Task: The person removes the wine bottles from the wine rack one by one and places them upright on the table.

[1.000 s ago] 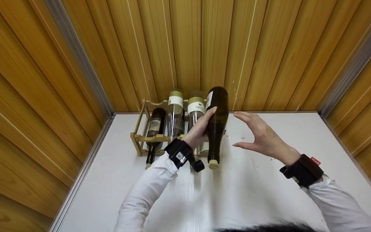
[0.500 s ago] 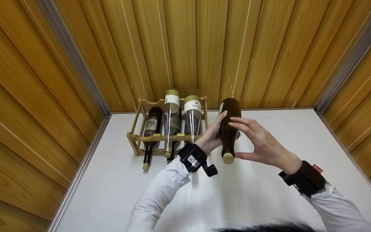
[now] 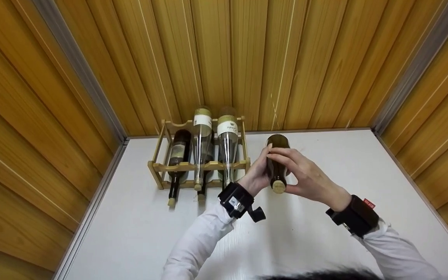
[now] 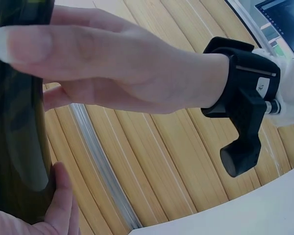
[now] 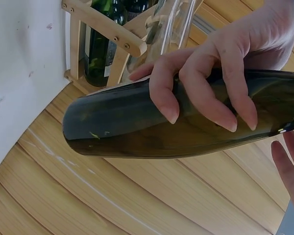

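Held up off the white surface, a dark green wine bottle (image 3: 278, 171) with a corked mouth points its neck toward me. My left hand (image 3: 258, 177) grips it from the left, thumb on one face; in the right wrist view the left hand's (image 5: 220, 68) fingers curl round the glass. From the right, my right hand (image 3: 313, 179) lays its fingers across the bottle, with the thumb beside the neck. The left wrist view shows the left thumb over the dark bottle (image 4: 19, 127) and the right hand (image 4: 61, 205) at its lower part.
Left of my hands stands a wooden wine rack (image 3: 161, 167). It holds a dark bottle (image 3: 178, 153), two clear bottles (image 3: 201, 144) with white labels, and more beneath. Wood-panelled walls (image 3: 228, 58) enclose the white tabletop (image 3: 130, 225). A screen (image 4: 286, 22) shows in the left wrist view.
My left hand has moved the bottle right, away from the rack, and tipped its neck toward me. The right hand, apart from it at first, now has its fingers across the bottle.
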A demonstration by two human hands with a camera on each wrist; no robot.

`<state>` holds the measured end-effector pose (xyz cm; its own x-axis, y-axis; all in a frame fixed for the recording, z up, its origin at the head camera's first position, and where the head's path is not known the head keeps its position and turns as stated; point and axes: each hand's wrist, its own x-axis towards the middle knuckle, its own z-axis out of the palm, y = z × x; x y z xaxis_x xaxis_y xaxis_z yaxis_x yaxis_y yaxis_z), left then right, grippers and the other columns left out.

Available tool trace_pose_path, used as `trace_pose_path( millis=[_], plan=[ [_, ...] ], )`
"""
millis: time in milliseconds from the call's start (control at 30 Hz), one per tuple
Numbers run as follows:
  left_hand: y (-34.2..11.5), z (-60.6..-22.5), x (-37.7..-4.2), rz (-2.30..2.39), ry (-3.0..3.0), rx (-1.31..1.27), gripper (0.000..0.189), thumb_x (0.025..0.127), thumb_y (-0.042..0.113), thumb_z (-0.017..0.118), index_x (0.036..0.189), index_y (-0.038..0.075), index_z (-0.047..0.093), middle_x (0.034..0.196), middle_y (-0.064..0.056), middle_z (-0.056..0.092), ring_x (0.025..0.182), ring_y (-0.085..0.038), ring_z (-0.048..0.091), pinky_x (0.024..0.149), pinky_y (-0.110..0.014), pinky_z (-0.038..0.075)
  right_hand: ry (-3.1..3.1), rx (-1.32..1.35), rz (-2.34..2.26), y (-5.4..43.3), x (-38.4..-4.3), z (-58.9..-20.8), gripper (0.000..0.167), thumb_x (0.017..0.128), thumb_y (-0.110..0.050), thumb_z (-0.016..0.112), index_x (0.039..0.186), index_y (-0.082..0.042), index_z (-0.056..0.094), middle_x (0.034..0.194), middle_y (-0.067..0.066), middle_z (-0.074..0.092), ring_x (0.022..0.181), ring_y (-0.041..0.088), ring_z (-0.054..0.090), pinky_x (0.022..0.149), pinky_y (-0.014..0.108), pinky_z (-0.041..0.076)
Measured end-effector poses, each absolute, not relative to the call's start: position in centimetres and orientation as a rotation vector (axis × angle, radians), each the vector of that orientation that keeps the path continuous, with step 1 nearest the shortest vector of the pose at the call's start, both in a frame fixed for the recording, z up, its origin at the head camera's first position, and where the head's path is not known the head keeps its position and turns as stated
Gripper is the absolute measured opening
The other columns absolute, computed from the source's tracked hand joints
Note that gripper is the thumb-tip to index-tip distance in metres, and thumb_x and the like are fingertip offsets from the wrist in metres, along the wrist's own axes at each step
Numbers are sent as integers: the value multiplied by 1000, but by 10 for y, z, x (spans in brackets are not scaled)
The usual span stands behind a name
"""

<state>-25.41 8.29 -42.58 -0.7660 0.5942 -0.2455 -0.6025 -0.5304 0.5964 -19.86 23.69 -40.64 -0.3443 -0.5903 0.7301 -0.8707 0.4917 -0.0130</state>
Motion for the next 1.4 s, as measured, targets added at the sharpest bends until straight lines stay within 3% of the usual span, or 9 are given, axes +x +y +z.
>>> trace_pose_path(
  millis=[133,333,600,933,1100,1167,1267,1333,1400],
  plan=[
    [83,-427,-251,2291,932,-28,48,119,40,33,91,19,66,81,8,65,73,-3,61,74,-24,56,-2055,1207,534,233,-198,-406,94,57,3,101,142,3,63,138,26,66,117,41,68,121,12,38],
    [85,-427,-250,2284,1018,-72,42,120,39,35,98,17,63,79,9,63,72,-1,59,73,-16,51,-2034,1217,534,229,-199,-406,95,54,3,103,141,1,64,136,23,68,116,41,70,125,14,36],
    [86,-425,-248,2231,1045,-162,47,119,47,36,111,6,58,91,4,63,79,-4,61,73,-14,53,-1999,1257,473,231,-200,-407,72,61,3,98,127,4,70,120,17,76,108,36,72,120,21,47],
    [89,-428,-251,2277,823,-219,47,120,43,37,91,13,58,75,10,56,67,2,54,66,-9,47,-2015,1251,478,232,-199,-408,67,62,11,96,124,6,69,117,17,77,104,34,76,104,35,62],
    [89,-431,-254,2258,806,-253,53,120,41,37,76,18,55,66,12,49,55,5,46,48,-2,24,-1999,1235,525,234,-203,-409,69,58,14,97,121,6,70,110,16,78,97,32,77,106,25,59],
    [89,-432,-255,2251,809,-245,55,120,41,36,73,18,54,64,12,49,54,5,46,47,-1,23,-1977,1233,536,234,-206,-410,56,69,9,97,119,5,70,107,15,78,94,31,78,104,24,60],
    [89,-435,-256,2251,826,-212,55,121,38,34,77,17,59,72,9,55,60,2,52,50,-3,34,-1941,1223,560,234,-211,-410,27,97,-10,84,115,5,72,103,15,80,89,31,79,97,27,63],
    [88,-437,-256,2239,869,-200,50,120,34,36,84,14,64,80,4,63,68,-2,59,58,-9,47,-1921,1203,590,236,-215,-410,30,109,-25,68,111,5,73,99,15,80,85,32,80,92,28,65],
    [87,-440,-256,2189,982,-170,44,118,35,36,96,11,66,90,-4,65,76,-9,63,69,-18,56,-1910,1170,632,238,-219,-409,40,113,-31,59,107,6,74,95,16,81,81,33,79,88,26,65]
  ],
)
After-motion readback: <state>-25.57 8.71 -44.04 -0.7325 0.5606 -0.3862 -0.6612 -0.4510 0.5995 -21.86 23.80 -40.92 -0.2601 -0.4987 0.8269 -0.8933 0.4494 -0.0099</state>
